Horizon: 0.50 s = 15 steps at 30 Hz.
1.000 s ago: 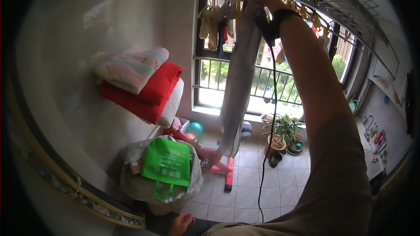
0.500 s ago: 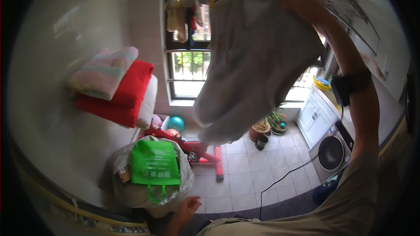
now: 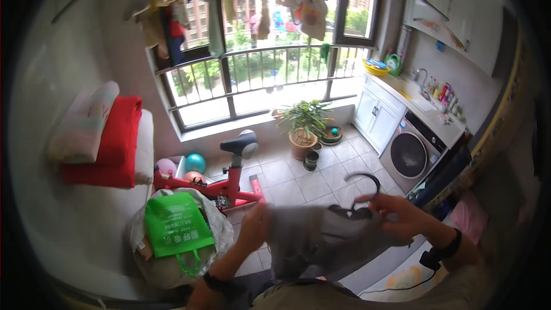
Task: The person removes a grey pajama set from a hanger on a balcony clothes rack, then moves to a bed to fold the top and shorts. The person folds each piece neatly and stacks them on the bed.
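Note:
A grey garment (image 3: 307,238) hangs spread in front of my body, low in the view. My left hand (image 3: 252,228) is closed on its left edge. My right hand (image 3: 396,215) is closed at the base of the curved hook of a dark hanger (image 3: 376,181). The rest of the hanger sits partly inside the garment's neck opening, and its lower part is hidden by the cloth. Both wrists wear dark bands, and a cable runs from the right one.
Laundry (image 3: 313,11) hangs from rails before the window. A red exercise bike (image 3: 232,181) stands left of potted plants (image 3: 304,132). A green bag (image 3: 178,224) lies on a bulky sack. Folded bedding (image 3: 117,138) is at left; a washing machine (image 3: 408,155) is under the right counter.
The garment and hanger have come down from the overhead rail to chest height with my right hand. My left hand has risen and taken the garment's edge. The view has turned right.

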Tool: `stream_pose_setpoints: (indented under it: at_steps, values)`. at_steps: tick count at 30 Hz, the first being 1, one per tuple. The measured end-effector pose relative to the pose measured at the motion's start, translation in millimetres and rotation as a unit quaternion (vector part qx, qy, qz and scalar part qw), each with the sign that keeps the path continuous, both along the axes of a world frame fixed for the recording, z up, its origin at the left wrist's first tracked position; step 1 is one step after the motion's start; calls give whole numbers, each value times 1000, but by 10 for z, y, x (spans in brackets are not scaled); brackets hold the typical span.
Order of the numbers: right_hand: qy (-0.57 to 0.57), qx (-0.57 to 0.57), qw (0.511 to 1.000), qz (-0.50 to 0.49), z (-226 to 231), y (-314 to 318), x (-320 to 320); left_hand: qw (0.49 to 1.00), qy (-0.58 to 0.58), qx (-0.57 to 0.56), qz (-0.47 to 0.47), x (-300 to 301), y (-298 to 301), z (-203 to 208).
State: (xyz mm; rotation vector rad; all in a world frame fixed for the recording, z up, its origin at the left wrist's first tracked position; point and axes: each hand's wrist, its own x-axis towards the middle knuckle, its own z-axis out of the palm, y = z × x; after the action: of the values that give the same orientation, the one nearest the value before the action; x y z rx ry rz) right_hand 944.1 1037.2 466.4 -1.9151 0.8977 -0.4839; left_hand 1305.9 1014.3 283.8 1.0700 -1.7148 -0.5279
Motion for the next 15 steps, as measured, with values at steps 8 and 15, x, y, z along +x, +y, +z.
stream_pose_setpoints:
  at_steps: [8,15]
  values:
    - [-86,32,994,-63,-1008,230,-782,991,-97,-78,-44,-837,256,-49]
    - [-131,-28,990,-41,-1218,273,-1197,988,-132,-84,3,-898,343,155]
